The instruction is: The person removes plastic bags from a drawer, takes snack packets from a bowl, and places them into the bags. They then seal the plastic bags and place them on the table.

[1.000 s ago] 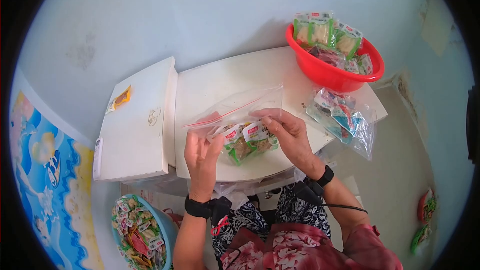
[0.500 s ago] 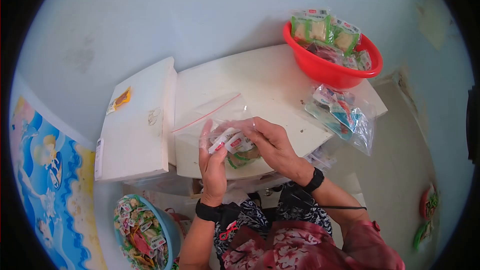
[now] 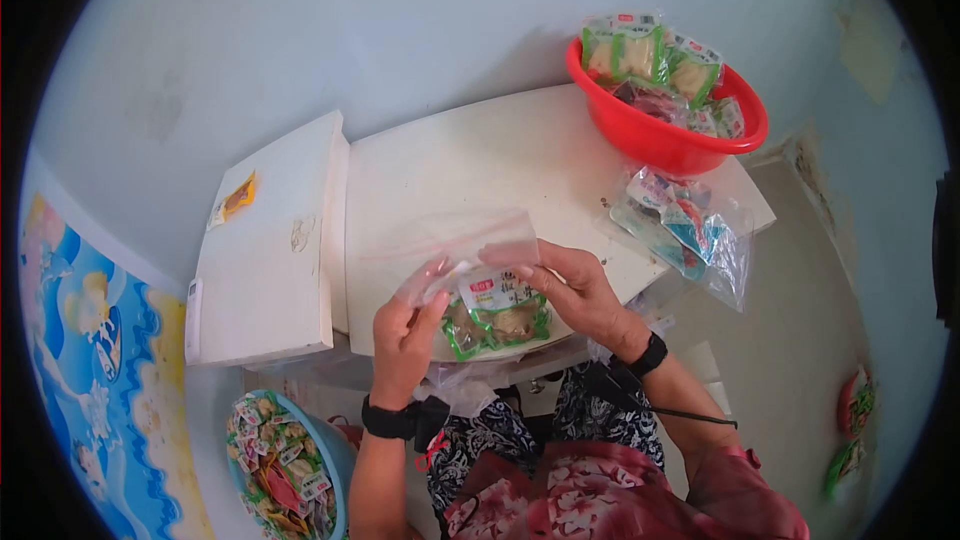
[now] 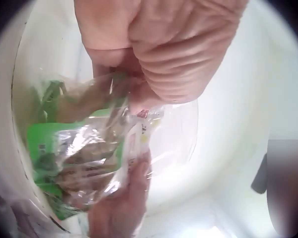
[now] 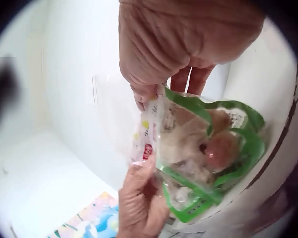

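As a person seated at a white table [image 3: 470, 160] worked over its near edge, both hands were closed on one clear zip bag [image 3: 470, 245] holding green snack packets [image 3: 497, 315]. The packets lay in the bag's bottom, toward the person at 6 o'clock, while the bag's flat, unfilled part reached away toward 12 o'clock. Their long axis ran roughly from 9 to 3 o'clock, spanning the gap between the two hands.

The left hand [image 3: 403, 335] sat at about 8 o'clock from the packets, its thumb and fingers pinching the bag's left edge. The right hand [image 3: 585, 290] sat at about 3 o'clock, its fingers curled over the bag's right side and touching the packets through the film. Neither hand was clearly nearer; the packets hung between them.

The left wrist camera showed the left hand [image 4: 159, 49] nipping the film at 12 o'clock, with the packets [image 4: 74, 158] below at 7 o'clock. The right wrist camera showed the right hand [image 5: 184, 39] gripping the film just above the packets [image 5: 208, 153].

At 1 o'clock on the table stood a red basin [image 3: 665, 145] heaped with more packets, and a filled bag [image 3: 690, 240] lay at 3 o'clock. A blue basin [image 3: 335, 460] of small sweets stood by the person's left knee.
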Tool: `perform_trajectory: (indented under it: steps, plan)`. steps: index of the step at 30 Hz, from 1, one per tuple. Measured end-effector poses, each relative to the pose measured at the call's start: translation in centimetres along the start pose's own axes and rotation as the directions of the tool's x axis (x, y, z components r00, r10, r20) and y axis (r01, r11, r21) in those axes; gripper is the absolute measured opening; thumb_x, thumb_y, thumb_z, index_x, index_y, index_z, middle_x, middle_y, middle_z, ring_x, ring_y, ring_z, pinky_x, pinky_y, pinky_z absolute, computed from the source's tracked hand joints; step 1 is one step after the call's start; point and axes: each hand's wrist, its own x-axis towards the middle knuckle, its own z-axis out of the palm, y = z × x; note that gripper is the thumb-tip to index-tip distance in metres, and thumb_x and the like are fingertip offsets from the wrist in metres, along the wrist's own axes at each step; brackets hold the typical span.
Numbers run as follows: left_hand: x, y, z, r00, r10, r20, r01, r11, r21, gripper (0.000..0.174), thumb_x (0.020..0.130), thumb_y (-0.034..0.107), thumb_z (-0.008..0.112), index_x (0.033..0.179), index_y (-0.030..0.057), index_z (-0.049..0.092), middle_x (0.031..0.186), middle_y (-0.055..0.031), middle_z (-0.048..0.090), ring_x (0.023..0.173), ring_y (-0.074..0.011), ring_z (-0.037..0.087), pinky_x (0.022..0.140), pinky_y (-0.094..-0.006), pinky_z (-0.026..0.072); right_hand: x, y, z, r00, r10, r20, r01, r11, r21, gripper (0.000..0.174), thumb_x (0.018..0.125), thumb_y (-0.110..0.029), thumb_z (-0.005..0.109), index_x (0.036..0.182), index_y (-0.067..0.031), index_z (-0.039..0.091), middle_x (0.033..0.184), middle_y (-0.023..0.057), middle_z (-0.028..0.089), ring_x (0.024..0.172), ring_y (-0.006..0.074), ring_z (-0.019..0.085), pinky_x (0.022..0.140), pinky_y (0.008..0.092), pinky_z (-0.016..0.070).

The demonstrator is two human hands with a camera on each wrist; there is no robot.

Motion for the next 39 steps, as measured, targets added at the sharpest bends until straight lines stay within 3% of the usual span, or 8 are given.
perform_trajectory:
  steps: [7,10,13,17,20,26,32,39]
  plan:
    - [-1.1,1.2,1.0,0.993,-0.075,-0.095,0.058,0.983,-0.173,0.047,0.098,-0.002,0.057,0.145,-0.0034,0.054,0.138,-0.0137,0.064,0.118,-0.0144,0.063,0.101,-0.0275,0.0482,-0.4,-1.3,2.0,0.994,0.087,-0.059,-0.068,0.959,0.275,0.026,0.103,-0.007,0.059,0.127,-0.0029,0.069,0.115,0.0049,0.072,0.108,0.0111,0.062,0.097,0.0298,0.0494]
    - [-0.7,1.0,1.2,0.988,0.064,-0.142,-0.077,0.993,-0.087,0.048,0.099,-0.002,0.055,0.147,-0.0036,0.051,0.137,-0.016,0.064,0.121,-0.0167,0.062,0.104,-0.0299,0.0471,0.3,-0.7,1.1,0.994,0.085,-0.072,-0.078,0.993,0.092,0.026,0.102,-0.005,0.059,0.127,-0.0019,0.069,0.111,0.0042,0.071,0.103,0.0117,0.062,0.094,0.0293,0.0501]
    - [0.2,1.8,1.4,0.985,0.12,-0.126,-0.132,0.987,-0.095,0.049,0.102,0.0,0.054,0.15,-0.0035,0.048,0.137,-0.0179,0.064,0.124,-0.0192,0.061,0.107,-0.0324,0.0462,1.7,0.2,-0.7,0.993,-0.12,0.004,0.12,0.992,-0.034,0.026,0.103,-0.005,0.059,0.127,-0.0018,0.068,0.11,0.0046,0.072,0.102,0.0118,0.062,0.093,0.0295,0.0508]
    - [1.2,1.5,1.2,0.997,0.058,-0.052,-0.066,0.985,-0.157,0.055,0.103,0.005,0.054,0.155,-0.0021,0.039,0.141,-0.0184,0.06,0.131,-0.0229,0.057,0.112,-0.0365,0.0427,1.8,-0.1,-0.5,0.997,0.061,-0.048,-0.06,0.998,0.023,0.026,0.105,-0.006,0.056,0.129,0.0015,0.064,0.129,0.0082,0.07,0.115,0.0146,0.064,0.102,0.033,0.0508]
    - [0.8,0.6,1.6,0.997,0.02,-0.08,-0.039,0.967,-0.251,0.063,0.102,0.01,0.057,0.159,-0.0011,0.032,0.145,-0.0177,0.056,0.135,-0.0237,0.052,0.116,-0.0381,0.0391,1.3,0.4,-0.2,0.993,0.02,-0.12,-0.007,0.994,0.105,0.024,0.106,-0.011,0.057,0.125,0.0,0.067,0.109,0.0044,0.071,0.102,0.0107,0.062,0.092,0.0284,0.0507]
    - [0.3,-0.2,0.7,0.998,-0.055,-0.027,0.042,0.938,-0.345,0.071,0.099,0.008,0.059,0.161,-0.0013,0.026,0.15,-0.0177,0.051,0.137,-0.0243,0.049,0.118,-0.0387,0.036,0.8,0.3,-1.0,0.99,0.113,-0.083,-0.108,0.992,0.065,0.027,0.106,-0.015,0.058,0.128,-0.001,0.065,0.11,0.0039,0.071,0.103,0.0106,0.063,0.094,0.0284,0.0503]
    - [0.2,-0.3,1.6,0.998,-0.061,0.003,0.058,0.939,-0.338,0.08,0.095,0.004,0.066,0.161,-0.0028,0.022,0.15,-0.0172,0.049,0.138,-0.0248,0.048,0.117,-0.0387,0.0372,0.8,-0.9,0.0,1.0,-0.02,-0.021,0.018,0.994,-0.109,0.032,0.105,-0.011,0.057,0.136,-0.0026,0.059,0.122,0.0081,0.068,0.111,0.014,0.062,0.097,0.0317,0.0499]
    - [0.2,1.0,2.6,0.997,-0.036,-0.067,0.01,0.936,-0.353,0.078,0.095,0.006,0.068,0.161,0.0021,0.027,0.144,-0.0175,0.054,0.13,-0.0232,0.055,0.109,-0.035,0.0451,0.7,-0.3,0.9,0.998,0.001,-0.064,0.002,0.999,0.05,0.034,0.104,-0.013,0.059,0.136,-0.003,0.057,0.127,0.0089,0.066,0.117,0.0155,0.06,0.101,0.0334,0.0489]
